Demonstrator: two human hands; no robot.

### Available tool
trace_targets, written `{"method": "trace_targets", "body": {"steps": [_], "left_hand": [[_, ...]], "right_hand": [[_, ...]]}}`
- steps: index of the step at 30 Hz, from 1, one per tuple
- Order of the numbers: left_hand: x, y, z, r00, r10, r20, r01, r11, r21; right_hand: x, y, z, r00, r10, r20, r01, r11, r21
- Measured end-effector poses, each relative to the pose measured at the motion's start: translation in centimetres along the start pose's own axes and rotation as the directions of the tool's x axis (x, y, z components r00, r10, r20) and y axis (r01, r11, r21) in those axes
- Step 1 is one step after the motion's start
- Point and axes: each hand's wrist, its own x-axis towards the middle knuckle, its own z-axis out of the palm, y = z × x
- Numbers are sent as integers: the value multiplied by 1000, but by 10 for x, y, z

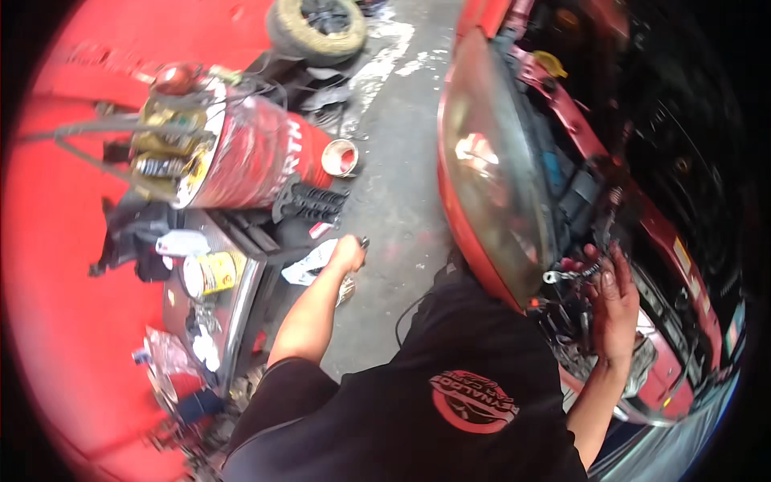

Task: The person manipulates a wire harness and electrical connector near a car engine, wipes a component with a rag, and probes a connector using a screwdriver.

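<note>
My left hand is out over the floor to the left, its fingers closed around a small dark object whose kind is not clear. On the other side, my right hand is over the open engine bay of a red car. Its thumb and fingers pinch a slim metal piece with a shiny ring end, pointing left toward the headlight. Whether this is a spanner or a cable end, I cannot tell. The large hazy headlight curves along the car's front, just beyond that ring end.
A red drum carries hoses and fittings at the left. Nearer me, a dark metal cart holds a yellow-labelled tub. A small white can and a tire are on the grey floor. A yellow cap shows in the engine bay.
</note>
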Motion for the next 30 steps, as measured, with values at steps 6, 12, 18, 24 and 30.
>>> {"method": "trace_targets", "body": {"steps": [6, 12, 18, 24, 30], "left_hand": [[-11, -101, -1, 825, -504, -256, 449, 859, -244], [-22, -158, -16, 583, -791, -187, 730, 611, -307], [-52, 144, -134, 744, -89, -662, -305, 836, -455], [-116, 325, -205, 786, 287, -547, -618, 361, -699], [-92, 373, -232, 868, 485, -102, -184, 125, -975]], "right_hand": [[25, 17, -19, 963, 125, 238, -156, 980, 119], [32, 28, -5, 987, 136, 84, -124, 983, -134], [21, 26, 5, 990, 137, 15, -134, 983, -128], [27, 27, -10, 989, 103, 109, -89, 988, -126], [31, 11, -22, 979, 132, 158, -101, 977, -190]]}}
